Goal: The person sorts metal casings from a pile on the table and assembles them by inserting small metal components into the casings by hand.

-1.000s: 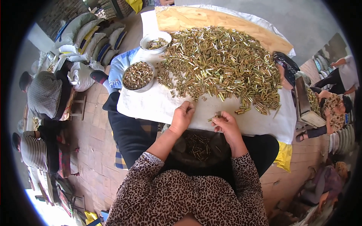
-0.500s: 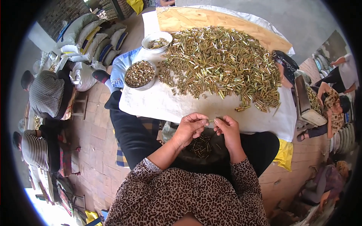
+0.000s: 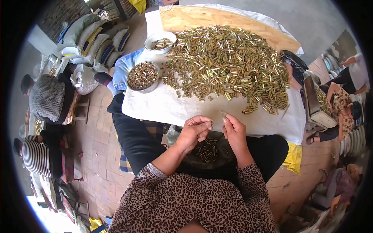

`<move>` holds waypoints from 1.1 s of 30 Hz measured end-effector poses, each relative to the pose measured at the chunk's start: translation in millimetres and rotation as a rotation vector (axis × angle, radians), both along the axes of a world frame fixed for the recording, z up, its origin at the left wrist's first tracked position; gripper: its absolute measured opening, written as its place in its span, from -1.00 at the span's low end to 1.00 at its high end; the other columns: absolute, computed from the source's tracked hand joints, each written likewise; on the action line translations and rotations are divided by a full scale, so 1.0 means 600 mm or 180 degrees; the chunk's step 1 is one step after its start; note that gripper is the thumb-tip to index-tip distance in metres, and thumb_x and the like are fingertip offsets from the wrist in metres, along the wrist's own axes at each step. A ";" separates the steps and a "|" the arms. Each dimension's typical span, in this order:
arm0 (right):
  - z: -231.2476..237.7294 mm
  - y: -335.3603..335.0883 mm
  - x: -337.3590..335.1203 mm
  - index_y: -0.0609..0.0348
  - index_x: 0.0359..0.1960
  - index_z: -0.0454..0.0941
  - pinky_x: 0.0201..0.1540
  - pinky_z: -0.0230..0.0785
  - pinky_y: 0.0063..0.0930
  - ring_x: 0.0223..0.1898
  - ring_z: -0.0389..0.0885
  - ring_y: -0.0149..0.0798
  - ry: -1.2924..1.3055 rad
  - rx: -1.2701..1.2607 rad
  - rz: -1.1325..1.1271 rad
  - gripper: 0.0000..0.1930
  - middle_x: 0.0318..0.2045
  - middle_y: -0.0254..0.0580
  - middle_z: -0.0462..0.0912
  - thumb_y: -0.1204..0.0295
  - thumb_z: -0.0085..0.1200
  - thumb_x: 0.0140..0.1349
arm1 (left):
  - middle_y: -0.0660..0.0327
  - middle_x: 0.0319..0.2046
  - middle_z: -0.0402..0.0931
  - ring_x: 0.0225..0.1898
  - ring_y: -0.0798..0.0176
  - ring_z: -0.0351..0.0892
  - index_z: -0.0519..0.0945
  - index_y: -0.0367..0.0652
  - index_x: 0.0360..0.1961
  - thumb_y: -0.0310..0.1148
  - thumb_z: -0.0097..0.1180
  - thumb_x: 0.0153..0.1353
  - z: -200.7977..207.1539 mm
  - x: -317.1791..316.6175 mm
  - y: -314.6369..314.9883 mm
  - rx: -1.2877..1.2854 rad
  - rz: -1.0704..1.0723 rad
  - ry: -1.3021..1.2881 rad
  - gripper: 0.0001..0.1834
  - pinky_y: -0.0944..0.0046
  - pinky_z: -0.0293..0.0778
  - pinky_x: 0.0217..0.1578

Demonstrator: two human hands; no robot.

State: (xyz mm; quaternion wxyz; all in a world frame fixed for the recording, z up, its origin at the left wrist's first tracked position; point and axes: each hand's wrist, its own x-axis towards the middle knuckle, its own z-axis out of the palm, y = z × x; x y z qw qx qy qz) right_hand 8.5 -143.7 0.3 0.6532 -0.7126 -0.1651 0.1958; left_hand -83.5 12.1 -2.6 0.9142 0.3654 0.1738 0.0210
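My left hand (image 3: 196, 133) is closed in a pinch, thumb against forefinger, in front of the table's near edge. Whatever sits between those fingertips is too small to make out. Just to its right, my right hand (image 3: 235, 131) has its thumb and forefinger apart, the forefinger stretched forward and slightly blurred; I see nothing held in it. Below both hands, in my lap, a dark cloth or bag (image 3: 223, 157) holds several small metal tubes (image 3: 208, 150). Beyond them, a large heap of brass-coloured metal tubes (image 3: 229, 64) covers much of the white cloth (image 3: 155, 105).
A bowl (image 3: 146, 87) full of small brass-coloured pieces and a white bowl (image 3: 149, 46) with tubes stand at the heap's left. A wooden board (image 3: 217, 17) lies behind. Stacked sacks (image 3: 91, 37) and other people (image 3: 46, 97) are at the sides.
My hands have drawn apart; a small tube was between their fingertips before. My right forefinger has stretched forward, away from the thumb. The left hand keeps its pinch.
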 end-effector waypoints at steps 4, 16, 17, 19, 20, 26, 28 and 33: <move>-0.006 -0.004 -0.008 0.32 -0.07 0.46 -0.50 0.30 -0.64 -0.55 0.45 -0.54 -0.0529 -0.0083 0.0239 -0.79 -0.55 -0.36 0.51 0.48 0.03 0.32 | 0.27 -0.47 0.55 -0.65 0.53 0.27 0.59 -0.23 -0.22 -0.51 0.13 0.24 0.005 -0.002 -0.001 -0.0015 0.0059 0.0064 -0.90 0.52 0.16 -0.70; 0.031 0.003 -0.017 0.23 -0.36 0.53 -0.64 0.27 -0.70 -0.64 0.45 -0.56 0.0962 0.0373 0.0172 -0.83 -0.58 -0.33 0.56 0.38 0.06 0.33 | 0.23 -0.46 0.56 -0.67 0.52 0.26 0.55 -0.24 -0.28 -0.55 0.11 0.24 0.004 0.000 -0.010 0.0095 0.0083 -0.0088 -0.95 0.53 0.18 -0.71; 0.030 0.003 -0.017 0.23 -0.36 0.53 -0.64 0.27 -0.70 -0.64 0.45 -0.56 0.0965 0.0373 0.0172 -0.83 -0.58 -0.33 0.56 0.38 0.06 0.33 | 0.23 -0.46 0.56 -0.67 0.52 0.26 0.55 -0.24 -0.28 -0.55 0.11 0.24 0.004 0.000 -0.011 0.0095 0.0083 -0.0084 -0.95 0.53 0.18 -0.71; 0.029 0.002 -0.016 0.23 -0.38 0.52 -0.68 0.26 -0.69 -0.68 0.44 -0.54 0.1182 0.0579 0.0204 -0.82 -0.59 -0.32 0.56 0.37 0.06 0.33 | 0.22 -0.46 0.56 -0.69 0.52 0.27 0.55 -0.25 -0.28 -0.56 0.11 0.23 0.001 0.000 -0.012 0.0277 0.0100 -0.0102 -0.96 0.52 0.19 -0.71; 0.030 0.002 -0.016 0.23 -0.38 0.52 -0.68 0.26 -0.69 -0.68 0.44 -0.54 0.1184 0.0577 0.0203 -0.82 -0.59 -0.32 0.56 0.37 0.06 0.33 | 0.22 -0.46 0.56 -0.69 0.52 0.27 0.55 -0.25 -0.28 -0.56 0.11 0.23 -0.001 0.000 -0.012 0.0275 0.0099 -0.0101 -0.96 0.52 0.19 -0.71; 0.029 -0.001 -0.011 0.22 -0.41 0.50 -0.69 0.25 -0.70 -0.71 0.42 -0.53 0.1462 0.0520 0.0124 -0.79 -0.61 -0.31 0.55 0.35 0.05 0.33 | 0.22 -0.47 0.54 -0.67 0.52 0.31 0.54 -0.28 -0.28 -0.57 0.10 0.25 -0.004 0.000 -0.016 0.0640 0.0079 -0.0249 -0.96 0.50 0.24 -0.71; 0.033 -0.001 -0.009 0.21 -0.40 0.50 -0.69 0.24 -0.70 -0.71 0.42 -0.53 0.0991 0.0385 0.0365 -0.79 -0.61 -0.32 0.55 0.34 0.05 0.34 | 0.23 -0.47 0.53 -0.67 0.52 0.31 0.54 -0.28 -0.28 -0.56 0.10 0.25 -0.005 0.000 -0.015 0.0679 0.0082 -0.0256 -0.97 0.51 0.23 -0.71; 0.026 -0.010 0.000 0.22 -0.35 0.50 -0.70 0.22 -0.68 -0.71 0.40 -0.52 0.1333 0.0674 0.0666 -0.81 -0.61 -0.32 0.53 0.35 0.03 0.34 | 0.20 -0.49 0.53 -0.72 0.54 0.23 0.51 -0.23 -0.24 -0.54 0.13 0.23 -0.001 -0.002 -0.004 0.0078 -0.0312 -0.0441 -0.90 0.53 0.10 -0.76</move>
